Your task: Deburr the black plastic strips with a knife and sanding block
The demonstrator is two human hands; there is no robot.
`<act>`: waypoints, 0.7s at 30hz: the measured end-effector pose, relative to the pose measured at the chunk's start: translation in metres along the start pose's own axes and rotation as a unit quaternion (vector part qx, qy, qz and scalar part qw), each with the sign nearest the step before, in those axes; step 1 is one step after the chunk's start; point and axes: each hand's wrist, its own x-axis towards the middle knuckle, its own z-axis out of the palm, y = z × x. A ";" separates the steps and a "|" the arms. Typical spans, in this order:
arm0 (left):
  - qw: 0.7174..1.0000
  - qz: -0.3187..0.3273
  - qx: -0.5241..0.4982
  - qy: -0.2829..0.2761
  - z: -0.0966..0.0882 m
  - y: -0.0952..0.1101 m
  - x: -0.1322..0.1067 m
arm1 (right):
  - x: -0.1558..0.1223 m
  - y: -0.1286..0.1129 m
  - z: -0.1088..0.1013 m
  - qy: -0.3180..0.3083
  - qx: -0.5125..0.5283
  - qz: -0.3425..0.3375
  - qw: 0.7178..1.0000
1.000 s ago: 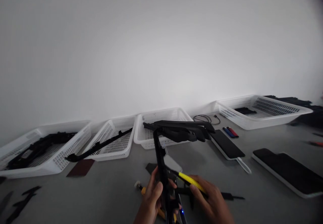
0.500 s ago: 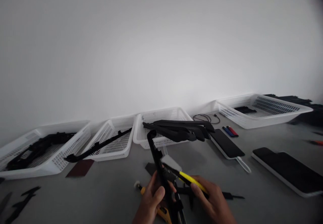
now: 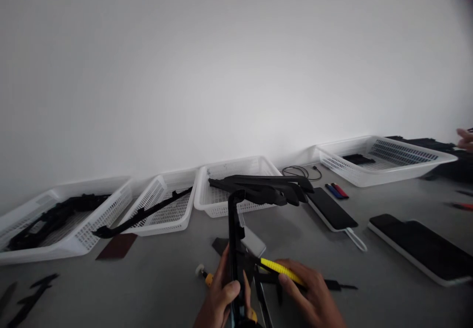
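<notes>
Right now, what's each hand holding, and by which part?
Left hand grips the long black plastic strip near its lower end; right hand holds the yellow-handled tool by its handle.

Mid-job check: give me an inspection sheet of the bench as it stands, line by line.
Surface: grey table, matt, no spills seen.
Job's things: black strip held upright; yellow-handled tool with its tip at the strip.
Clutter: white baskets along the wall, holding black parts; lighters, black slabs, dark red card, black scraps.
Grippers: left hand closed round the strip; right hand gripping the tool.
Cables: black cable coiled near the wall, apart from both hands.
Surroundings: plain white wall; another person's hand at the right edge.
</notes>
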 end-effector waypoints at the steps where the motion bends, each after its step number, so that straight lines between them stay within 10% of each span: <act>1: 1.000 0.000 0.001 -0.007 0.000 -0.001 0.000 | 0.000 -0.001 -0.001 -0.001 0.003 0.004 1.000; 21: 0.999 -0.028 0.006 0.023 0.002 -0.006 -0.004 | 0.003 -0.003 0.001 -0.017 0.027 0.000 0.999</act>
